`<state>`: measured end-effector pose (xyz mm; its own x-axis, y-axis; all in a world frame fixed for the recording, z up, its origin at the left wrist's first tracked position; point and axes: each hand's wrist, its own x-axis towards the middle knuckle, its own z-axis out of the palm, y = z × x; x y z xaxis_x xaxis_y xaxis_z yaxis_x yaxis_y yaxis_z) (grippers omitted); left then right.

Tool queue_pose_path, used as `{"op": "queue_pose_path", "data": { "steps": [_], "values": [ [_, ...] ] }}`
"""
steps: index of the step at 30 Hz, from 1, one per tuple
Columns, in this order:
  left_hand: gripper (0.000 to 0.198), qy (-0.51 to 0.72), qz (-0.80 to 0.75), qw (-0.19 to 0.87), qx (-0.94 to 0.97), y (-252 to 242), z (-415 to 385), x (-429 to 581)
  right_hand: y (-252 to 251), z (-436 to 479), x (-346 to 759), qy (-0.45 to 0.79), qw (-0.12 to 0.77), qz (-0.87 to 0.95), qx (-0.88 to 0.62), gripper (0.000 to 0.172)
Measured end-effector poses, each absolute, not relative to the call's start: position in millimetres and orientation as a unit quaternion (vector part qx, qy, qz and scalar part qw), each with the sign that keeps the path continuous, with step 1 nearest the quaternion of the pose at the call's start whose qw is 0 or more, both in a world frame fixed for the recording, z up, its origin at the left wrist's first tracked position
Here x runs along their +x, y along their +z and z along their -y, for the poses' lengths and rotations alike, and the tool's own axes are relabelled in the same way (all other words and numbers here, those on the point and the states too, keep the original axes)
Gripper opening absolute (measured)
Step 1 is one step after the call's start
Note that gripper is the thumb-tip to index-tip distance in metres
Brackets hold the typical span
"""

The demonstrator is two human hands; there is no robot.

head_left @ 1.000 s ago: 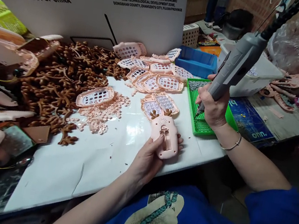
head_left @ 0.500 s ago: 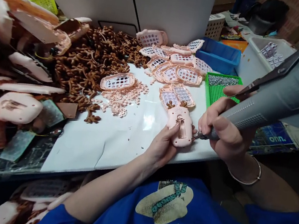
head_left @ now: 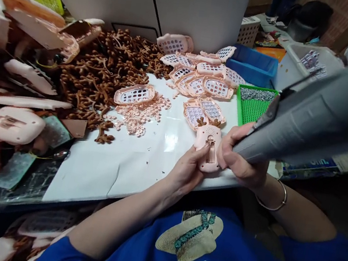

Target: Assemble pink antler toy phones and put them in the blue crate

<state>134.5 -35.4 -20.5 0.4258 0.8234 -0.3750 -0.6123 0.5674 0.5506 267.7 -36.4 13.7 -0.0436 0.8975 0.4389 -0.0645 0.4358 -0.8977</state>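
Note:
My left hand grips a pink plastic toy phone casing with brown antlers at its top. Its back faces up, showing an uncovered battery compartment. A large grey electric screwdriver is held in my right hand, whose fingers wrap its lower end beside the casing's right edge. The driver's tip is hidden behind those fingers, so I cannot tell if it touches the casing. Just beyond the casing lie two pink front shells with keypads. Past my right hand sits a green tray with small metal screws.
Brown antler pieces are heaped at the back left, near small pink rings. Pink front shells pile up before a large carton. A blue bin stands behind the tray. Assembled pink bodies crowd the left side.
My right hand and the screwdriver have moved left, closer over the casing's right edge. The driver is tilted differently, and its tip has gone out of sight. My left hand keeps its hold.

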Motion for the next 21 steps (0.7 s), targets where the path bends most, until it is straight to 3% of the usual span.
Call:
{"op": "queue_pose_path", "data": {
  "steps": [3, 7, 11, 21],
  "values": [
    [0.034, 0.418, -0.309, 0.835, 0.182, -20, 36, 133, 27, 28, 277, 0.437, 0.631, 0.582, -0.269, 0.034],
    [0.036, 0.395, -0.302, 0.843, 0.204, -20, 36, 131, 42, 3, 305, 0.271, 0.715, 0.548, -0.341, 0.039],
    [0.037, 0.394, -0.301, 0.843, 0.21, -21, 36, 130, 32, -27, 331, 0.162, 0.725, 0.535, -0.401, 0.038],
    [0.038, 0.39, -0.307, 0.842, 0.21, -17, 37, 130, 7, -51, 336, 0.172, 0.734, 0.526, -0.393, 0.038]
  ]
}}
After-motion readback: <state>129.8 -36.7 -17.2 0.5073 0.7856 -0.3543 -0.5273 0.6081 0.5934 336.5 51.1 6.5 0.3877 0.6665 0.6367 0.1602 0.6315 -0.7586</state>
